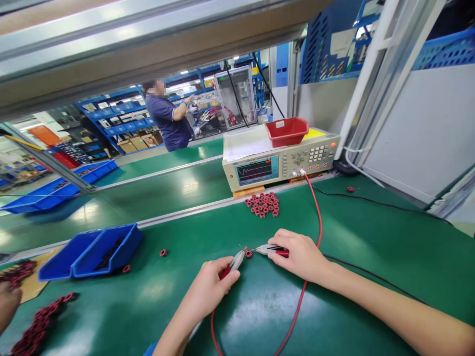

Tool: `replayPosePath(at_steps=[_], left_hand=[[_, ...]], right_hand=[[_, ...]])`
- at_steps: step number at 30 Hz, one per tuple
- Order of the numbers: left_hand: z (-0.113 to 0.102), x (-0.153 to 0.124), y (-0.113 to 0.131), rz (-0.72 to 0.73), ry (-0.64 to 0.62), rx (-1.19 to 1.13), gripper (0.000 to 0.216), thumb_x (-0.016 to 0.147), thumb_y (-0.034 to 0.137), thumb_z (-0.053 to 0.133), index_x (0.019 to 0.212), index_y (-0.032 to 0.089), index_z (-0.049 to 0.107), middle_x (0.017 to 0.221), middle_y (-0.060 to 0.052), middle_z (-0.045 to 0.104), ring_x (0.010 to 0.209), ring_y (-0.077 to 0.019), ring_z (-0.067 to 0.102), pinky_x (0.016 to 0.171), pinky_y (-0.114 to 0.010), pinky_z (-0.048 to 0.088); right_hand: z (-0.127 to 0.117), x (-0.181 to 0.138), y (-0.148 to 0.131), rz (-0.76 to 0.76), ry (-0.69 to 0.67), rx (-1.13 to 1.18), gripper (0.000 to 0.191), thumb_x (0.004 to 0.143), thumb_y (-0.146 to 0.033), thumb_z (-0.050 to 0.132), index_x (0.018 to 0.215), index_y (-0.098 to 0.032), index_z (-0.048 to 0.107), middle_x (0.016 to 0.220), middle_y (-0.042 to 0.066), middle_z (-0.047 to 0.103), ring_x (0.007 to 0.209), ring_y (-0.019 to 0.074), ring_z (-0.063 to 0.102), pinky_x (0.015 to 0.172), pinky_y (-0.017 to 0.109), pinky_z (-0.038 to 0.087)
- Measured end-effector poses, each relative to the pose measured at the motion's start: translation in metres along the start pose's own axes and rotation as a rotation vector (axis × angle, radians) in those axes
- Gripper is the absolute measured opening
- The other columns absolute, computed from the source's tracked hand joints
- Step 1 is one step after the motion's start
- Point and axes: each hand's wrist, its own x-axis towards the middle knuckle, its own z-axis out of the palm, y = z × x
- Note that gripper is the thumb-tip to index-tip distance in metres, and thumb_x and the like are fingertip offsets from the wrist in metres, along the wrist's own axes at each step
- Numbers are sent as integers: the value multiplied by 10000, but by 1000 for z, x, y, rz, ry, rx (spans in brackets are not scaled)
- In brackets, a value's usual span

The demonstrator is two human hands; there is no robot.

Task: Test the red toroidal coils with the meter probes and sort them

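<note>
My left hand [215, 287] is closed around a metal test clip [236, 261] with a red grip. The clip's jaws are at the thin wire ends of a small red wound ring core [248, 253]. From the right, my right hand [297, 252] pinches a second test clip [267, 249], its tip pointing at the same core. The core lies between the two clip tips, just above the green table or on it; I cannot tell which. A red cable [318, 217] runs from the bench tester [282, 158] and loops below my hands.
Several red cores [262, 204] lie grouped before the tester, which carries a red bin [286, 131]. Blue bins [107, 252] and more cores [40, 321] are at left, beside another person's hand [9, 304]. A black cable [374, 197] crosses the right side. Someone [168, 118] stands behind.
</note>
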Motion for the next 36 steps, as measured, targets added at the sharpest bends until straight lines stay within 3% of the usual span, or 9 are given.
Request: replayPosePath(at_steps=[9,24,36], left_hand=[[0,-1,1,1,35,57,293,818,402,488,850,148,630,615,12,548,558,-129,453,531,-230,338],[-1,-2,4,51,-33,42,233,858,343,462,841,146,586,651,23,521,588,-121,450,539,-231,301],[-6,-3,4,53,-39,57,241,840,356,488,805,140,588,612,44,431,558,-106,370,508,-218,260]], right_hand=[[-1,0,-1,5,5,15,206,835,-337,505,945,-248,655,881,10,617,769,159,585,641,255,407],[-2,-1,-4,-20,-9,55,195,819,-316,523,941,-245,659,892,7,613,778,153,581,674,254,413],[6,3,0,23,5,42,186,815,-330,530,925,-256,661,873,-5,615,762,153,584,632,247,391]])
